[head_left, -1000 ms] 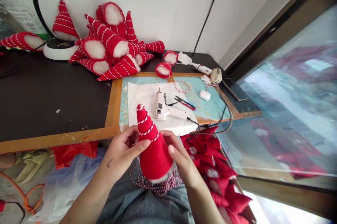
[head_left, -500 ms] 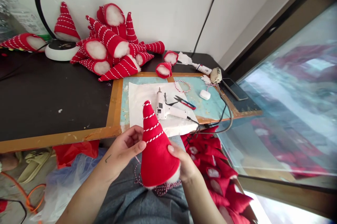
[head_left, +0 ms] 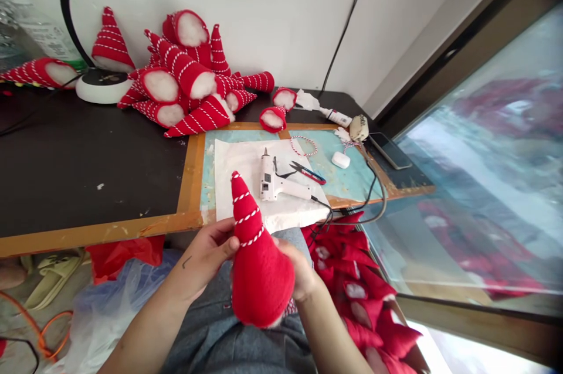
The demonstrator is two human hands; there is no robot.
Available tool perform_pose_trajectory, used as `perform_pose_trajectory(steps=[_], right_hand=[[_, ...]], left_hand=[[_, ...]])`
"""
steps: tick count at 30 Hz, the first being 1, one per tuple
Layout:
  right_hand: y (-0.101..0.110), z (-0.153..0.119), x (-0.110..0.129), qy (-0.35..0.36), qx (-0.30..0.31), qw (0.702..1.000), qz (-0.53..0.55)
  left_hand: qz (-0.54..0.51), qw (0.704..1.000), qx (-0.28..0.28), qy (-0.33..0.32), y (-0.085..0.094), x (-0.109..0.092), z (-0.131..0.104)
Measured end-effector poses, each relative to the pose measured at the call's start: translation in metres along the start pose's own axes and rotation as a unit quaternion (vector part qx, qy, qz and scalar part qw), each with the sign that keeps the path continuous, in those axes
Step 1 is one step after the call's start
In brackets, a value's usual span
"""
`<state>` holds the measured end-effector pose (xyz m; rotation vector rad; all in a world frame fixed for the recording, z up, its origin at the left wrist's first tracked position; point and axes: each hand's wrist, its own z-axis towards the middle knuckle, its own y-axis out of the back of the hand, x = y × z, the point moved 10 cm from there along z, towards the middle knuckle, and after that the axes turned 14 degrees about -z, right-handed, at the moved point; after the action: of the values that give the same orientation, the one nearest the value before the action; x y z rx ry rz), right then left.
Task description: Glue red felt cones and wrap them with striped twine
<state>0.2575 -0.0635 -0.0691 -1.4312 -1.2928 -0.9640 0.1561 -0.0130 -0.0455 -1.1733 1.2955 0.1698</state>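
Observation:
A red felt cone (head_left: 261, 277), stuffed with white filling, is held upright above the lap, with red-and-white cord wound round its upper part. My left hand (head_left: 211, 254) pinches its left side beside the lowest visible turn of cord. Closed on the cone's right side is my right hand (head_left: 299, 268), its fingers partly hidden behind the felt. More twisted cord shows under the cone's base at the right. Beyond the cone, a white glue gun (head_left: 281, 185) lies on white paper (head_left: 229, 157), next to dark scissors with red edges (head_left: 310, 172).
Several striped red cones (head_left: 180, 69) are piled at the back of the black table (head_left: 88, 169). A cord loop (head_left: 303, 146), a white case (head_left: 341, 159) and a phone (head_left: 390, 150) lie to the right. A box of red pieces (head_left: 365, 309) stands below, beside glass.
The cone has turned and its tip has shifted left, so its lower side faces differently. My right hand has moved further behind it, and the loose cord at the left is now mostly hidden.

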Motion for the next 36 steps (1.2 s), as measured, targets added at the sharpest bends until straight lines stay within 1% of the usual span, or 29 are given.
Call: perform_pose_trajectory(steps=[2,4,6,9,11,13,15,17,19,21,24,27,30,32,34,36], right_hand=[[0.005,-0.007,0.007,0.007,-0.001,1.000,0.018],[0.012,-0.016,0.019,0.032,-0.022,0.999,0.000],[0.014,-0.025,0.032,0.060,-0.049,0.995,-0.066],[0.010,-0.033,0.047,0.091,-0.087,0.976,-0.180],[0.007,-0.032,0.050,0.100,-0.096,0.972,-0.187],[0.003,-0.027,0.046,0.094,-0.072,0.983,-0.137],[0.001,-0.022,0.037,0.071,-0.040,0.995,-0.050],[0.000,-0.020,0.027,0.042,-0.024,0.998,0.042],[-0.001,-0.018,0.019,0.012,-0.013,0.993,0.115],[-0.005,-0.017,0.014,-0.013,0.002,0.987,0.162],[-0.008,-0.016,0.004,-0.050,0.021,0.976,0.213],[-0.009,-0.014,-0.009,-0.083,0.031,0.968,0.235],[-0.016,-0.013,-0.023,-0.127,0.068,0.967,0.208],[-0.011,-0.011,-0.024,-0.128,0.053,0.976,0.166],[0.004,-0.010,-0.013,-0.084,0.004,0.993,0.084],[0.018,-0.015,0.009,-0.012,-0.047,0.998,-0.026]], left_hand=[[0.034,0.998,-0.034,-0.037,0.008,-0.009,0.001],[0.086,0.992,-0.068,-0.067,0.015,-0.018,0.000],[0.123,0.983,-0.098,-0.091,0.019,-0.025,-0.001],[0.141,0.976,-0.121,-0.113,0.018,-0.032,-0.005],[0.141,0.975,-0.125,-0.117,0.016,-0.035,-0.006],[0.131,0.978,-0.115,-0.114,0.015,-0.035,-0.007],[0.111,0.984,-0.095,-0.101,0.015,-0.031,-0.006],[0.086,0.990,-0.075,-0.082,0.015,-0.026,-0.005],[0.059,0.994,-0.063,-0.071,0.016,-0.023,-0.004],[0.032,0.996,-0.057,-0.064,0.016,-0.019,-0.003],[-0.009,0.998,-0.047,-0.046,0.012,-0.011,-0.002],[-0.033,0.999,-0.017,-0.019,0.003,-0.002,-0.001],[-0.036,0.999,0.017,0.019,-0.005,0.010,-0.001],[-0.035,0.999,0.005,0.023,-0.001,0.013,0.000],[-0.036,0.999,-0.031,0.013,0.009,0.011,0.001],[-0.018,0.998,-0.061,0.003,0.017,0.007,0.001]])
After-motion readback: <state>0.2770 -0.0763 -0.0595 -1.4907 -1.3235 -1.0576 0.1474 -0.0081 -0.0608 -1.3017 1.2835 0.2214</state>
